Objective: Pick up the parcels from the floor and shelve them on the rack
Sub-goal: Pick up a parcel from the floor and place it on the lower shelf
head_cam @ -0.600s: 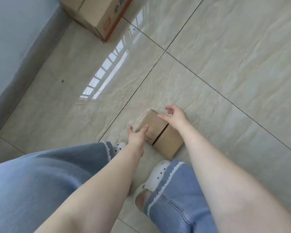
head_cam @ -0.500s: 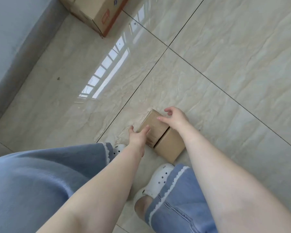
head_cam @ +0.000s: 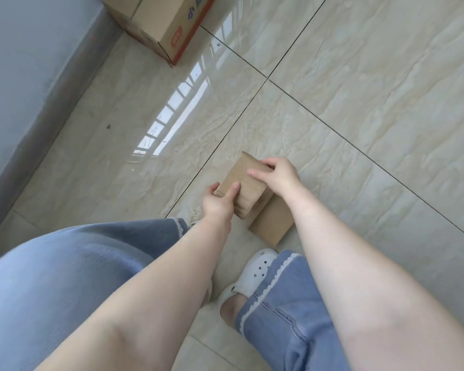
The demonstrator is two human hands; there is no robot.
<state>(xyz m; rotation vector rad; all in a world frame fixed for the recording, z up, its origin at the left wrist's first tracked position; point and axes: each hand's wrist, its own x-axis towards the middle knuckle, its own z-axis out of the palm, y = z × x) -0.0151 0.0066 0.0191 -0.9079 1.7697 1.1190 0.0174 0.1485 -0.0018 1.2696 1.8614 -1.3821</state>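
The parcel (head_cam: 245, 183) sat between the two hands, its long axis running from near-left to far-right across the view, and both hands held it by its opposite long sides. The left hand (head_cam: 219, 202) was curled round the near-left corner, thumb laid on the top face and fingers tucked under the side; the right hand (head_cam: 279, 175) was closed over the far-right edge, thumb on top, fingers wrapped out of sight behind. Neither hand was nearer; the grip was shared. The parcel looked tilted and seemed to be clear of the floor (head_cam: 359, 89), though that could not be told for certain. Just beside it, toward the person and partly under it in the view, a second parcel (head_cam: 272, 226) lay flat on the tile by a white shoe (head_cam: 252, 277). A large box (head_cam: 161, 25) stood well apart by the wall (head_cam: 24, 62). The floor was glossy pale tile with dark joints and a window's reflection. No rack was in view, so the carry would probably call for standing and turning.
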